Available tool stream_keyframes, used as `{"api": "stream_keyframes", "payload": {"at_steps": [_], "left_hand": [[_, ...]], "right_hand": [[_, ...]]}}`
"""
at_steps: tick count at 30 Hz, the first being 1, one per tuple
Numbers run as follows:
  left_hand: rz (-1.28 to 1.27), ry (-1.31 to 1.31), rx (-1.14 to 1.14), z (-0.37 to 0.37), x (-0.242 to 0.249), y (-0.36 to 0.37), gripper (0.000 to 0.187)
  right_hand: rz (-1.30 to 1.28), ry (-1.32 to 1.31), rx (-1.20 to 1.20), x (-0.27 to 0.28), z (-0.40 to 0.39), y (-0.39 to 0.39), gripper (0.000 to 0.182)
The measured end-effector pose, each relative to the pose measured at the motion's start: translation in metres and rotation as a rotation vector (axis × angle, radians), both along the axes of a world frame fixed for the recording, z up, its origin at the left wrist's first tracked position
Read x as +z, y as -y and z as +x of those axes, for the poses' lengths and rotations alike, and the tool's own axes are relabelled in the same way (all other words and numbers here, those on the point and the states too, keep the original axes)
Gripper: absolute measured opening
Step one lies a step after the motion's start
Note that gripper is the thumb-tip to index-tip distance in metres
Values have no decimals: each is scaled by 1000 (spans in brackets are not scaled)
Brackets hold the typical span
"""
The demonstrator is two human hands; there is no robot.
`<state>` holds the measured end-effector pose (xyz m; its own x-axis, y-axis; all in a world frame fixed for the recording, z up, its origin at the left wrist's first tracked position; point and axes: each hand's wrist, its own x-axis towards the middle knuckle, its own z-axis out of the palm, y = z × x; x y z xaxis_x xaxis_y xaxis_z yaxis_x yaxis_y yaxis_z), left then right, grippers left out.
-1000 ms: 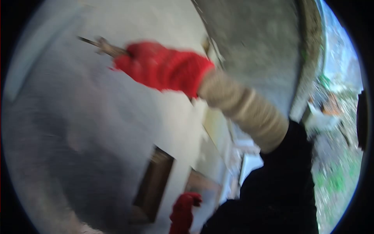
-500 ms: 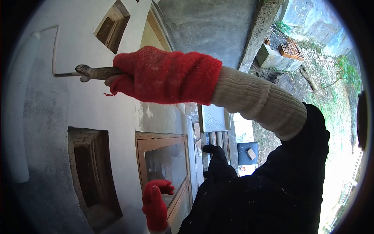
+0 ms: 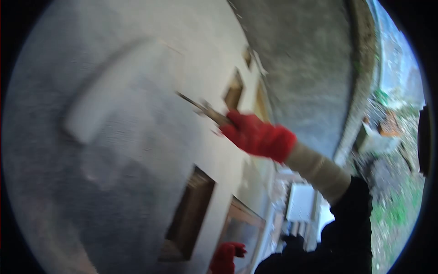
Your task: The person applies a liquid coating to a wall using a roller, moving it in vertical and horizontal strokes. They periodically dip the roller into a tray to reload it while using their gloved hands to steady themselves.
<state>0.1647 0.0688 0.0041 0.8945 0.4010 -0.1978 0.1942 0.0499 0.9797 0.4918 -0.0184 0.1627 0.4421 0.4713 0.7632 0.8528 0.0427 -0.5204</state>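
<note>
The view is turned on its side and smeared by motion. My right hand (image 3: 260, 137), in a red knit glove, is wrapped round the handle of a paint roller (image 3: 112, 89). Its long white sleeve lies over the wall (image 3: 150, 137), whose surface is part white, part bare grey. The wire frame between handle and sleeve is mostly lost in the blur. Low in the view my left hand (image 3: 226, 259), also red-gloved, shows curled fingers held apart with nothing in them, near a wood-framed window (image 3: 244, 230). The frame edge cuts off part of it.
Recessed openings (image 3: 194, 212) break up the wall, with a smaller opening (image 3: 234, 91) higher in the view. Beyond stands a grey concrete wall (image 3: 305, 68). A pale patterned panel (image 3: 301, 202) lies below, and bricks (image 3: 390, 124) sit on a block over grassy ground (image 3: 392, 205).
The view has swung, showing more grey wall. My right arm reaches farther off, and the roller now slants across the wall instead of standing near the frame's edge. My left hand appears lower.
</note>
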Motion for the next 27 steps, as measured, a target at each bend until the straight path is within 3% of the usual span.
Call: {"api": "stream_keyframes", "payload": {"at_steps": [1, 4, 5, 6, 8, 10, 14, 16, 17, 18, 20, 22, 25, 27], "left_hand": [[-22, -37, 101, 3, 29, 20, 33], [23, 28, 159, -8, 21, 10, 34], [32, 52, 170, -8, 22, 6, 34], [7, 42, 221, -9, 23, 3, 34], [-17, 36, 263, 0, 30, -2, 34], [12, 164, 236, 14, 34, -6, 35], [47, 120, 229, 47, 49, 3, 35], [60, 183, 230, 58, 47, 9, 36], [124, 199, 201, 62, 52, 11, 36], [199, 180, 237, 67, 63, 23, 38], [163, 170, 282, 75, 54, 19, 45], [363, 211, 226, 83, 29, 9, 46], [244, 80, 209, 108, 31, 29, 48], [712, 163, 89, 113, 16, 21, 51]], "right_hand": [[4, -79, 3, -10, -12, 3, 27], [83, -45, -18, -64, -22, 1, 17], [-156, -203, -53, -79, -21, 2, 24], [-156, -321, 120, -99, -10, -4, 16], [-78, -349, 192, -103, -12, -7, 14], [-124, -319, 145, -78, -9, -7, 14], [45, 133, -61, 30, -3, -10, 19], [22, -103, 232, 82, 3, -19, 24], [346, -65, 396, 79, 7, -43, 25], [534, 292, 104, 72, -1, -45, 25], [222, 691, -419, 33, -5, -46, 26], [114, -86, 178, -12, -19, -28, 27], [-126, -371, 194, -113, -31, -2, 29], [-215, -472, 243, -146, -36, 18, 25]]}}
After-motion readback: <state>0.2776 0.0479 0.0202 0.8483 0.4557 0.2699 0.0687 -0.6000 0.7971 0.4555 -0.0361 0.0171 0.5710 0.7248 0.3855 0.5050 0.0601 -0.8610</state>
